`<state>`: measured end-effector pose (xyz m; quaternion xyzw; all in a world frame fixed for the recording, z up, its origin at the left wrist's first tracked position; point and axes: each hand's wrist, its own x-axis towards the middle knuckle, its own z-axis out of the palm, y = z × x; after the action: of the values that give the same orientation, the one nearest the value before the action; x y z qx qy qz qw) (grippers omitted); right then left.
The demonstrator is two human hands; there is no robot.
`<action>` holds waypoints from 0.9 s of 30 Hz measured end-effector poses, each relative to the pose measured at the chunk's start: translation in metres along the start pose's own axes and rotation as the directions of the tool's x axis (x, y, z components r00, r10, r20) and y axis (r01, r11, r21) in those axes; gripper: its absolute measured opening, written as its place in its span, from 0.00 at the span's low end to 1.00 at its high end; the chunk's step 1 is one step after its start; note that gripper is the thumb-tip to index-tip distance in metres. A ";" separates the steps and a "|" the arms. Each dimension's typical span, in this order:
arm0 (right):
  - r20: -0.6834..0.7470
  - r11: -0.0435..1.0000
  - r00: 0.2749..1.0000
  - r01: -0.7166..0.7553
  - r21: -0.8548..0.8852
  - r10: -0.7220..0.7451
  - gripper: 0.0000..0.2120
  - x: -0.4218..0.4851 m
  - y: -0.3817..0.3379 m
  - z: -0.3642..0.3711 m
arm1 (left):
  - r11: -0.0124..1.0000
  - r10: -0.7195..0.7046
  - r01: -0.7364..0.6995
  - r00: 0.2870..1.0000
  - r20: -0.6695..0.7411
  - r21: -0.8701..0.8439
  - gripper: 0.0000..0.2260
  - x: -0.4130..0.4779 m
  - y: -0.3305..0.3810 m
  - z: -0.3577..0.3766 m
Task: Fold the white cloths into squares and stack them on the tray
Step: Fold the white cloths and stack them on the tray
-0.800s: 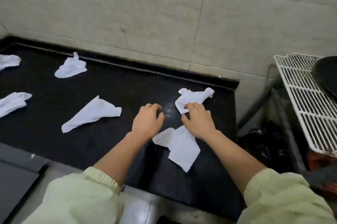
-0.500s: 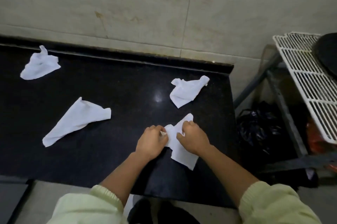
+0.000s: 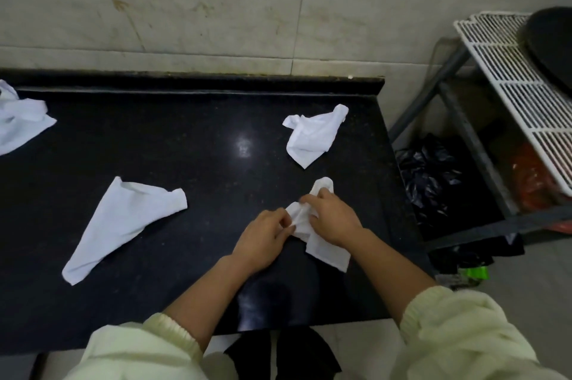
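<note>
Head camera, looking down: a person in pale green sleeves (image 3: pixel 148 348) is working a white cloth (image 3: pixel 328 251) at the near right part of a black countertop (image 3: pixel 185 144). The left hand (image 3: pixel 266 237) is pinching the cloth's left edge, fingers curled in and closing on the fabric. The right hand (image 3: pixel 332 218) is gripping the gathered middle from the other side, fingers bent over it. The two hands are sitting close together, with only a narrow bunch of cloth showing between them. One rounded corner of the cloth is poking out beyond the right hand's fingers, while its lower end is lying flat on the stone just beside the right wrist. Three more cloths are waiting on the same surface. A crumpled cloth (image 3: pixel 312 138) is lying near the far right corner, a triangular cloth (image 3: pixel 123 221) is stretching toward the front edge well to the left of the hands, and a bunched cloth (image 3: pixel 21 125) is running out of the picture at the left edge. A pale tiled wall (image 3: pixel 216 8) is rising behind the countertop. To the right, a white wire rack (image 3: pixel 520 79) is carrying a dark round object (image 3: pixel 551 45), cut off by the frame, and a black plastic bag (image 3: pixel 430 169) is sitting on the floor below it.
</note>
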<state>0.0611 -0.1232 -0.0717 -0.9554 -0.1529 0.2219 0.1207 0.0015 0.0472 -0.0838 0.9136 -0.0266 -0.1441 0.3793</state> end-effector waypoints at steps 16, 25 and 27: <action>-0.046 0.934 0.992 0.125 0.336 -0.117 0.11 -0.013 -0.010 -0.082 | 0.994 0.098 -0.105 0.982 0.158 0.034 0.06 0.002 0.043 -0.100; -0.051 0.868 0.986 0.163 0.469 -0.158 0.10 -0.015 -0.010 -0.135 | 0.996 0.080 -0.081 0.996 0.039 0.030 0.11 0.005 0.051 -0.159; -0.061 0.834 0.986 0.162 0.528 -0.152 0.08 -0.016 -0.009 -0.151 | 0.996 0.084 -0.085 0.993 -0.081 -0.014 0.10 0.003 0.053 -0.171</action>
<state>0.1149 -0.1446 0.0691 -0.8708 -0.1624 0.2368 0.3991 0.0560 0.1260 0.0677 0.9133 -0.0488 -0.0913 0.3940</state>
